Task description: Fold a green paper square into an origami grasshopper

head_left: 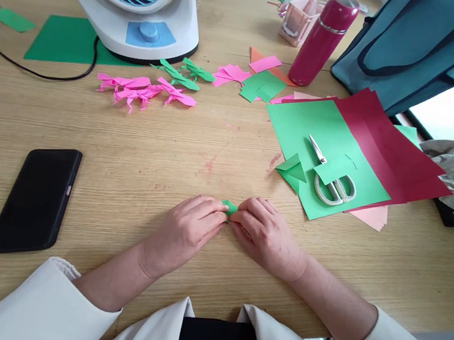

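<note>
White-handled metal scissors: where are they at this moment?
In the head view, the white-handled metal scissors lie on the light green paper sheet, partly under a small green paper piece, beyond and right of the right hand.

On the wooden table (145,146) lie a black phone (37,201) at the lower left of the frame and folded pink papers (147,91) at upper left; a magenta bottle (322,42) stands at upper right.

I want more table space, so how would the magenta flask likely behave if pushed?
The magenta flask could tip if pushed near its top, being tall and narrow. Once down, its rounded body would probably roll. Its smooth, glossy surface might feel slightly slippery.
</note>
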### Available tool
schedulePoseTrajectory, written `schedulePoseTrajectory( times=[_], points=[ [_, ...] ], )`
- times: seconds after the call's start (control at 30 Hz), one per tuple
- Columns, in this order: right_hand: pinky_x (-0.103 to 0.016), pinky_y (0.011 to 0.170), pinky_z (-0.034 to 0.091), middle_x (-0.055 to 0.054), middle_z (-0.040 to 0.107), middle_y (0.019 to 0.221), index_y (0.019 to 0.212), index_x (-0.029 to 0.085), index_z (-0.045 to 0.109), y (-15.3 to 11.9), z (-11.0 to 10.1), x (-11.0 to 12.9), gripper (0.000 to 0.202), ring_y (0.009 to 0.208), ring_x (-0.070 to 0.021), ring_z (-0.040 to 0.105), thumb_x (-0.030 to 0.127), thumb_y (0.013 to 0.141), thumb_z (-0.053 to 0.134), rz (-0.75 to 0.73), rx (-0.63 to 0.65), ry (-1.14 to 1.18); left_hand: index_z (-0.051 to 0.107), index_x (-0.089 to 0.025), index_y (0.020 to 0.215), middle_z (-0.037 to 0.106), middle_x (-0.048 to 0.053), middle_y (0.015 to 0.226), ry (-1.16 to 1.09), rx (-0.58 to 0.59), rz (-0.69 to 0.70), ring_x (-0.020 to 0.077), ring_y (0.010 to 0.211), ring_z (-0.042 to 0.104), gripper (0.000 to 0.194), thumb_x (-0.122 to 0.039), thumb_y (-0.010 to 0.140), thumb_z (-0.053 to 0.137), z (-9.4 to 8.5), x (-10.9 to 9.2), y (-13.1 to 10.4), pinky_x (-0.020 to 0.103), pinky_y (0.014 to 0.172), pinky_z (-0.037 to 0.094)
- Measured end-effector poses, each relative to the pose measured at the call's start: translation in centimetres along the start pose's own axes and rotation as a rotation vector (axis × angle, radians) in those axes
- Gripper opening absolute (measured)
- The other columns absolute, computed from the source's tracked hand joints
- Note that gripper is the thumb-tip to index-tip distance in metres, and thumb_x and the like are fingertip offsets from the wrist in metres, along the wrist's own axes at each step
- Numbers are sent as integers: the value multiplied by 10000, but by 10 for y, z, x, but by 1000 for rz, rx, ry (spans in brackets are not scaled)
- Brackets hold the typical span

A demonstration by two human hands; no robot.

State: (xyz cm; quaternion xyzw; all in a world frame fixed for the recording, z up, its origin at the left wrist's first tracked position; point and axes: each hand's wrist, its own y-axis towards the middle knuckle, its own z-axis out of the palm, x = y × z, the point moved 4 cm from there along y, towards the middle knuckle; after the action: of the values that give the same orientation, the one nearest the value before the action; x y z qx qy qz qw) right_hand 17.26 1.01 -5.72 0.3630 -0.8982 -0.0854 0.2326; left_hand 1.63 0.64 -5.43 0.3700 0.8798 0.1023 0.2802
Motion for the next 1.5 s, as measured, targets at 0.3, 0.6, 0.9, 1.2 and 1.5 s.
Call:
schedulePoseTrajectory(
  times=[0.3, 0.6, 0.9, 1.2, 1.5],
  points=[
    [-328, 760, 466, -83, 597, 827, 824, 137, 640, -1, 2, -1, 231, 792, -186, 539, 186, 989, 486, 75, -1, 50, 658, -149, 872, 626, 64, 863, 109, 40, -34, 194, 819, 532, 107, -161, 934, 571, 3, -2, 4, 344, 745, 508],
    [-332, 776, 472, -72, 581, 839, 835, 146, 635, -4, -3, -6, 192, 806, -186, 548, 187, 978, 515, 131, 31, 62, 639, -146, 896, 614, 42, 819, 23, 46, -18, 171, 799, 519, 122, -114, 949, 534, 6, -1, 3, 312, 741, 482],
    [-322, 749, 465, -69, 574, 830, 842, 150, 621, -10, -7, -12, 188, 787, -184, 538, 175, 978, 494, 179, 79, 47, 645, -172, 866, 623, 26, 828, -106, 49, -208, 150, 802, 570, 147, -145, 955, 532, 4, 2, 6, 299, 760, 467],
    [-324, 715, 447, -67, 569, 815, 793, 152, 600, -6, -7, -15, 135, 759, -189, 547, 167, 917, 548, 310, 126, 43, 586, -190, 782, 564, 3, 786, -146, 93, -384, 142, 733, 539, 161, -159, 931, 534, 6, 5, 11, 289, 693, 432],
    [-329, 706, 431, -65, 554, 810, 761, 185, 547, -5, -6, -14, 135, 754, -199, 527, 176, 895, 532, 345, 120, 14, 532, -196, 722, 553, -14, 762, -69, 186, -481, 133, 664, 524, 157, -113, 840, 595, 6, 7, 21, 271, 606, 399]
  ],
)
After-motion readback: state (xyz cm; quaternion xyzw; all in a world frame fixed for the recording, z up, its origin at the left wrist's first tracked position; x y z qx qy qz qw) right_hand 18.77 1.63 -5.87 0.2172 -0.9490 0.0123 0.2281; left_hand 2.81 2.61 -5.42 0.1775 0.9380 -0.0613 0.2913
